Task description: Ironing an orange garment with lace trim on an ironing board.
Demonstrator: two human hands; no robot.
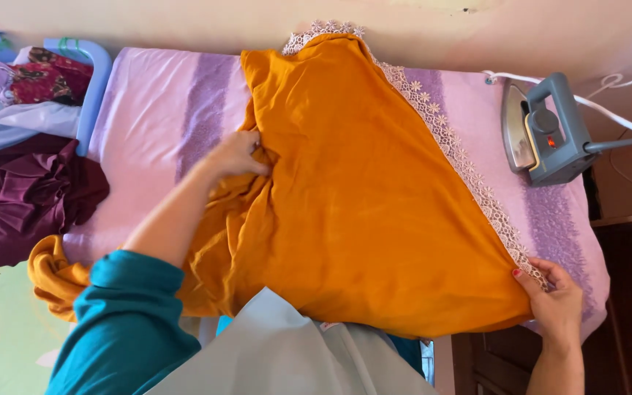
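An orange cloth (pixel 360 197) with a cream lace border (pixel 453 146) lies spread over a pink and purple padded ironing surface (pixel 155 102). My left hand (pixel 237 153) grips a bunched fold of the cloth at its left side. At the near right corner my right hand (pixel 554 296) pinches the lace edge and holds it taut. Part of the cloth hangs off the near left edge of the surface.
A grey electric iron (pixel 546 132) stands on its heel at the far right of the surface, its white cord (pixel 608 110) running off right. A heap of maroon, white and patterned clothes (pixel 31 175) lies at left. Dark wooden furniture (pixel 623 307) stands at right.
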